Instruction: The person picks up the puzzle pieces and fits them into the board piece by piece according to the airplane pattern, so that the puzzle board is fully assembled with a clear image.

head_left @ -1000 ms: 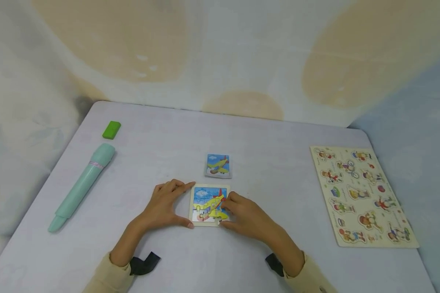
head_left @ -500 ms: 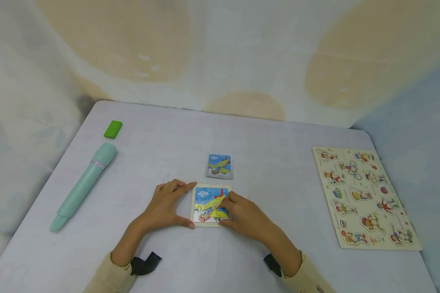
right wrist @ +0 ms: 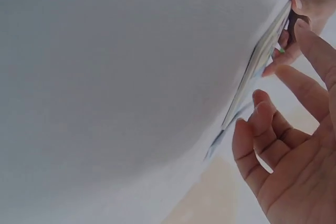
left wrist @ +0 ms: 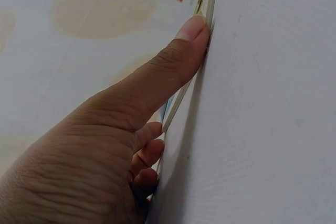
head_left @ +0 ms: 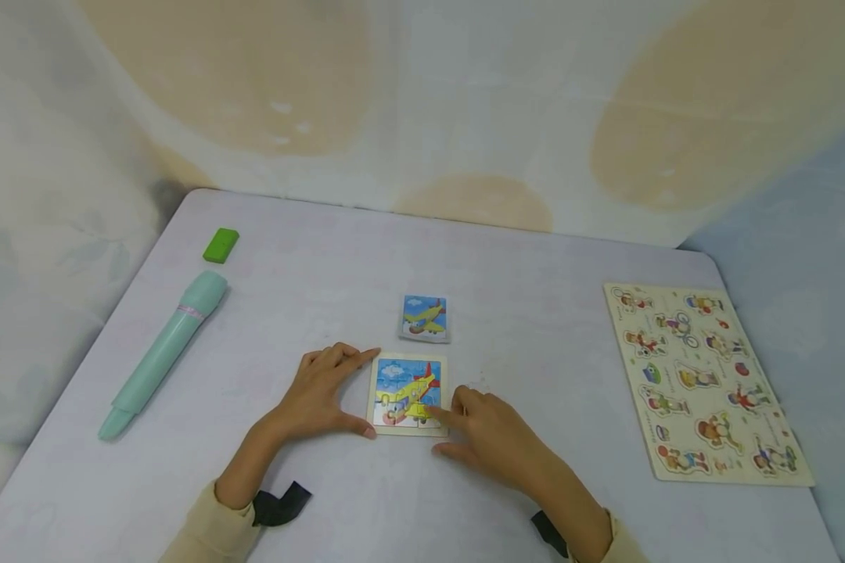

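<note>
A small jigsaw puzzle (head_left: 408, 392) with a yellow aeroplane picture lies in a pale square frame on the table. My left hand (head_left: 320, 399) rests at its left side, thumb at the near corner and index finger at the far corner. In the left wrist view the left thumb (left wrist: 191, 30) presses on the frame's edge. My right hand (head_left: 496, 434) reaches over the puzzle's right side, index fingertip at the lower right pieces and thumb just off the near edge. The right wrist view shows the right hand (right wrist: 294, 145) with nothing held, its other fingers loosely bent.
Just beyond the puzzle lies a small packet (head_left: 424, 318) with the same aeroplane picture. A mint-green microphone-shaped tube (head_left: 165, 356) and a green block (head_left: 221, 245) lie at left. On the right is a wooden board (head_left: 707, 383) with several printed figures.
My right hand has drawn back slightly to the right and toward me, its fingers less bunched, uncovering the puzzle's right side. The left hand keeps its place at the frame.
</note>
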Demonstrator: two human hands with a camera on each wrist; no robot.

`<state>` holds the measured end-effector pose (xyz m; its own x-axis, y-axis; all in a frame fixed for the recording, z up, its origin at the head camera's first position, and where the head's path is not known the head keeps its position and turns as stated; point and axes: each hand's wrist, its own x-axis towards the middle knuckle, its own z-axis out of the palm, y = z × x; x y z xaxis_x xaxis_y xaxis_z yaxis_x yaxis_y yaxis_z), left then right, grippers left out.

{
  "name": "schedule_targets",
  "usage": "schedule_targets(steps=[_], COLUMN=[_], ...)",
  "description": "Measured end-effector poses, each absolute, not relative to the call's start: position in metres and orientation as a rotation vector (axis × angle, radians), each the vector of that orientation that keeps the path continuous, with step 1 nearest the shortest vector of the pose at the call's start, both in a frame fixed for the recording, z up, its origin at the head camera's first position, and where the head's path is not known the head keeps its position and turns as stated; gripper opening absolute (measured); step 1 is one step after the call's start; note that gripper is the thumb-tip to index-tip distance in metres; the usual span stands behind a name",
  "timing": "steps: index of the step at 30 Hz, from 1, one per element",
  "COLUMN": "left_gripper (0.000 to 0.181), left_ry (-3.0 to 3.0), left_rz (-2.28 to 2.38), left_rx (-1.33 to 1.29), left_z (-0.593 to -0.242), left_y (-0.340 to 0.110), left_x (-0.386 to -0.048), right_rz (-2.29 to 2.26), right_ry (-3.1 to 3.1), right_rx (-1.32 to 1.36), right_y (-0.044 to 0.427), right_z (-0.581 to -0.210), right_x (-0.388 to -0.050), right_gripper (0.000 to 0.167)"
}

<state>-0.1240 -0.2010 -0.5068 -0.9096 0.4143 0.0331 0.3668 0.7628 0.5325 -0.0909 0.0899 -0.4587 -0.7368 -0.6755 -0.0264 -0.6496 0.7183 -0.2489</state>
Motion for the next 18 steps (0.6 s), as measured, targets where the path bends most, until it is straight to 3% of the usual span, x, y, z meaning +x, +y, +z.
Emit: schedule_targets(steps=[8, 18], left_gripper=[0.114, 0.115], left_ry=[2.864, 2.847], left_rz=[0.833, 0.842], left_rx=[0.636, 0.610], left_z=[-0.506, -0.505], left_y=[-0.201, -0.203], left_x=[-0.122, -0.123], right_rz=[-0.177, -0.202], right_ry=[2.865, 2.798], right_rx=[-1.195, -1.084], right_y=[0.094, 0.092], right_z=[-0.471, -0.470], right_x=[-0.080, -0.084], right_gripper=[0.051, 0.051])
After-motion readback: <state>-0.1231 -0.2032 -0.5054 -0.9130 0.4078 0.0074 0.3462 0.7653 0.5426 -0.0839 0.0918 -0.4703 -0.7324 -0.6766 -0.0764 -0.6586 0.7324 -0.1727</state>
